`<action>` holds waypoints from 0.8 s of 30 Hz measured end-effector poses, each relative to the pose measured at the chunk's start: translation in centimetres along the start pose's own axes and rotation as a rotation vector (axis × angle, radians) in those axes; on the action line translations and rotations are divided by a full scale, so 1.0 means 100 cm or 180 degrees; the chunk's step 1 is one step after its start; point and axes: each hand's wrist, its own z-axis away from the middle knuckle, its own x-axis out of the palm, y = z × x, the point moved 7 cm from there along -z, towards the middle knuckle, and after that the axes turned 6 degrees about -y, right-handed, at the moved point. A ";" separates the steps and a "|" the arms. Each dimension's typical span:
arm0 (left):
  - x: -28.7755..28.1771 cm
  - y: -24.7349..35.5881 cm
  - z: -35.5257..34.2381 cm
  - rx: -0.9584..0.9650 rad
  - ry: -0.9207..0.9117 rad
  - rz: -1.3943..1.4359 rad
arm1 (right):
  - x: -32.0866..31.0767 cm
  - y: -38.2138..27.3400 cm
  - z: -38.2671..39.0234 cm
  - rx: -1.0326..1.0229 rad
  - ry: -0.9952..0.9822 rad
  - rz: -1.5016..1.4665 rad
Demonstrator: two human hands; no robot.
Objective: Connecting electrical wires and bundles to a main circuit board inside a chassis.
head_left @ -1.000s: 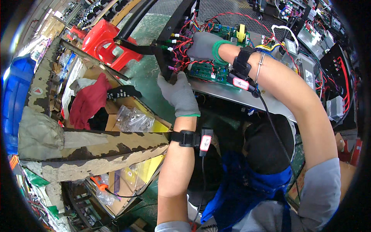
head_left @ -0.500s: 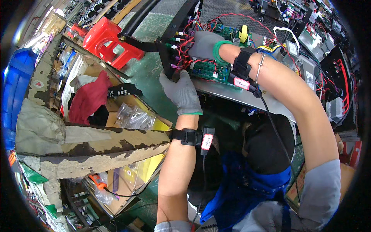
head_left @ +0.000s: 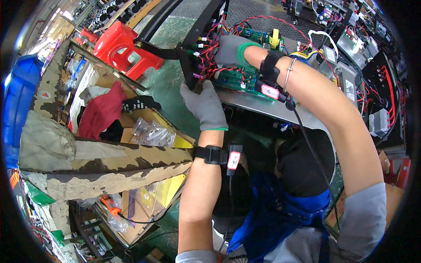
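My left hand (head_left: 204,105), in a grey glove with a green cuff, grips the lower end of an upright black panel (head_left: 187,70), thumb on one side and fingers on the other. Red wires with purple connectors (head_left: 198,75) run along this panel's inner side. My right hand (head_left: 234,49), gloved the same way, reaches over green circuit boards (head_left: 237,79) to the wires beside the panel. Its fingertips are turned away and hidden, so their grip does not show. The boards sit on a grey metal chassis (head_left: 272,108) with a yellow component (head_left: 274,38) behind my right wrist.
At the left, a worn cardboard-covered frame (head_left: 114,160) stands close to my left forearm. Open boxes there hold plastic bags (head_left: 153,132) and a red cloth (head_left: 103,109). A red stool (head_left: 125,50) stands beyond. More wired metal units (head_left: 346,81) crowd the right side.
My right hand and forearm have shifted slightly left along the wires. My left hand keeps its hold on the panel, nearly unmoved.
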 end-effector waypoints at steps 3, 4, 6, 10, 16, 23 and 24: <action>-0.004 0.000 -0.002 0.0035 0.0029 -0.0172 | 0.004 -0.001 -0.006 0.0047 -0.0293 0.0083; -0.007 -0.001 -0.002 0.0071 0.0064 -0.0176 | 0.005 -0.006 -0.005 -0.0038 -0.0251 0.0257; -0.007 -0.002 -0.003 0.0057 0.0065 -0.0172 | 0.005 -0.011 -0.001 -0.0188 -0.0138 0.0594; -0.008 -0.009 -0.003 -0.0055 0.0010 -0.0083 | 0.021 -0.031 0.008 -0.1210 -0.0444 0.2721; -0.005 -0.001 0.002 0.0327 -0.0008 -0.0103 | 0.010 -0.002 -0.008 -0.0270 0.0219 0.0675; -0.022 -0.029 0.004 0.0281 0.0232 -0.1407 | -0.029 0.017 0.039 -0.0336 0.0676 0.0341; -0.028 -0.046 -0.002 0.0139 0.0007 -0.1318 | -0.033 0.013 0.048 -0.0342 0.0720 0.0124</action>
